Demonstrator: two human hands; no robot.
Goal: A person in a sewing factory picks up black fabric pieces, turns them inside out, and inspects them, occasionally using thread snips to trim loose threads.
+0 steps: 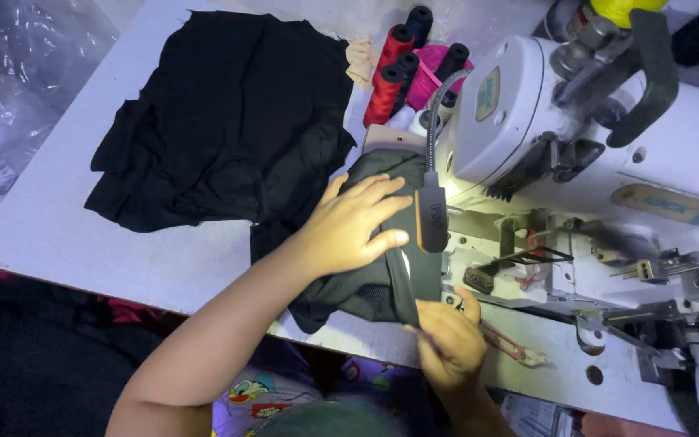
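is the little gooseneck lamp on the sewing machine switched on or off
On. The small grey gooseneck lamp throws a bright patch onto the white sewing machine beside it.

A sewing workshop, seen at one machine station.

A white industrial sewing machine [608,162] is sitting on a pale worktable [50,235], its gooseneck lamp [431,212] shining down on the bed. Red and black thread cones [394,69] are standing beside it, and cut pieces of black fabric [228,121] are lying stacked on the tabletop.
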